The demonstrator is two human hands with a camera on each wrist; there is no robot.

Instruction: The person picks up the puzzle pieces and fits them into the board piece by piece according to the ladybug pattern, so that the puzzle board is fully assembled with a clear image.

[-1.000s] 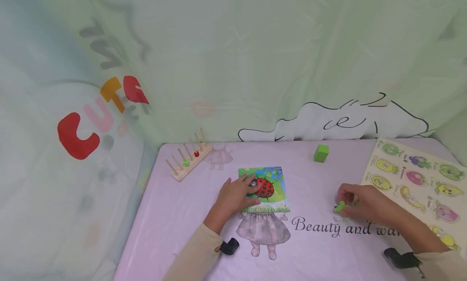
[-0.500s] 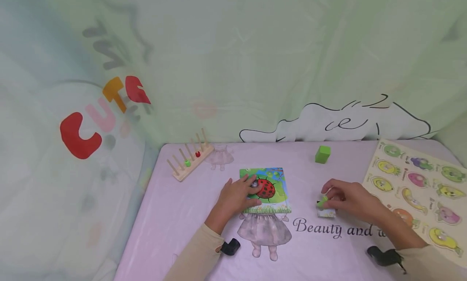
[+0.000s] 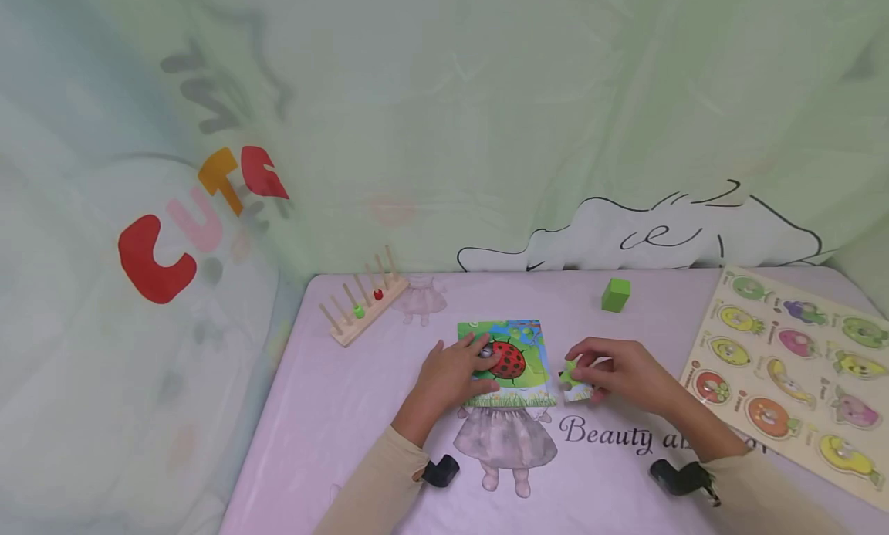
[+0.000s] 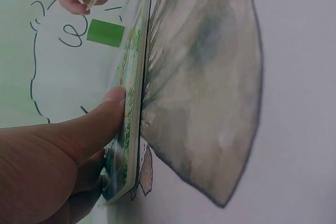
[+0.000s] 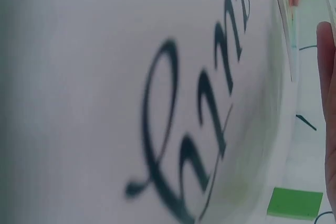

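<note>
A square jigsaw puzzle with a ladybug picture lies on the table in the head view. My left hand rests on its left part with fingers spread, covering some of the picture. In the left wrist view the thumb presses against the puzzle's surface near its grassy edge. Just right of the puzzle, my right hand pinches a green-and-white puzzle piece between thumb and fingers, tilted and apart from the puzzle. Only a strip of the right hand shows in the right wrist view.
A green block stands beyond the right hand. At the back left is a wooden peg rack with a green and a red bead. A board of fruit and vegetable pictures lies at the right. Printed fabric hangs behind the table.
My right hand has moved left with the puzzle piece, from near the fruit board to close beside the puzzle. The left hand has stayed on the puzzle.
</note>
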